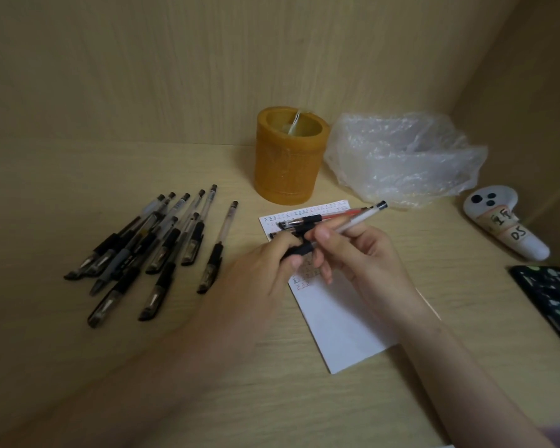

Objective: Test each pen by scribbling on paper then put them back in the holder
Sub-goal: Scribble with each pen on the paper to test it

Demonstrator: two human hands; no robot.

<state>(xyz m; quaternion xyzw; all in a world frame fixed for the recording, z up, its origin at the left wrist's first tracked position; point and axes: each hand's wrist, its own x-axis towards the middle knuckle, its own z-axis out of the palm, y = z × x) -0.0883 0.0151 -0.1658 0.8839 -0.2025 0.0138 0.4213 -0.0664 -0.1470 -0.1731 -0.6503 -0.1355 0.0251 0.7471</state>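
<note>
A white paper sheet (340, 321) with rows of small scribbles lies on the wooden desk. My right hand (362, 257) grips a clear pen (359, 218) with a black end, slanting up to the right above the paper. My left hand (265, 270) pinches the black grip end or cap of that pen (299, 250) beside my right fingers. Two more pens (304, 221), one black and one red, lie across the top of the paper. Several black gel pens (162, 244) are spread at the left. The orange cylindrical holder (288, 156) stands behind the paper.
A crumpled clear plastic bag (404, 160) sits right of the holder. A white controller with taped labels (505, 221) lies at the far right, and a dark patterned phone (553, 302) lies at the right edge. Wooden walls close the back and right side.
</note>
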